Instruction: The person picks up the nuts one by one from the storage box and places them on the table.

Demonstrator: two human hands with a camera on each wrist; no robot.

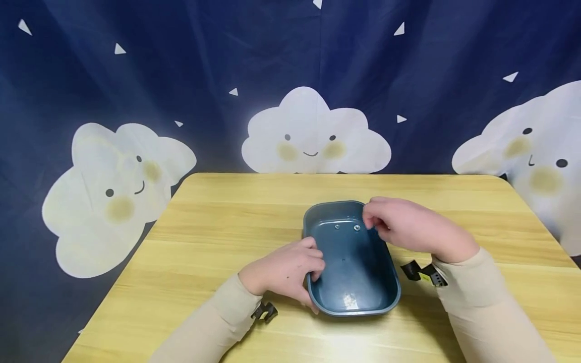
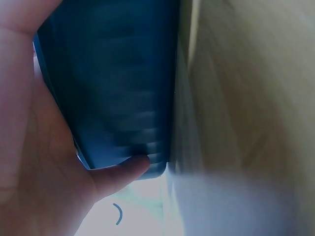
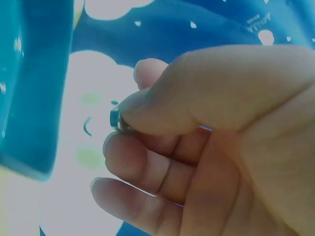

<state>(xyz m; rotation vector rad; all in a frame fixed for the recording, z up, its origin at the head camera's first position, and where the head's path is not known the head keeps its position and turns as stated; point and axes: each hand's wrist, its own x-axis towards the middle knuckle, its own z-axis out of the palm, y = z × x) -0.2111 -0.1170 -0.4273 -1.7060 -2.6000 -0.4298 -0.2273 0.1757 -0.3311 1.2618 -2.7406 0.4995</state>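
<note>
A dark blue plastic tray with rounded corners lies on the table. My left hand grips its left wall, fingers over the rim and the thumb outside. In the left wrist view the thumb presses on the tray's outer side. Over the tray's far right corner is my right hand. Between thumb and fingers it pinches a small shiny metal nut, seen in the right wrist view and hidden in the head view. Two small metal nuts, one larger and one smaller, lie at the tray's far end.
The wooden table extends on both sides of the tray. Behind it hangs a dark blue curtain with white clouds. Each wrist carries a small black camera mount, such as the right one.
</note>
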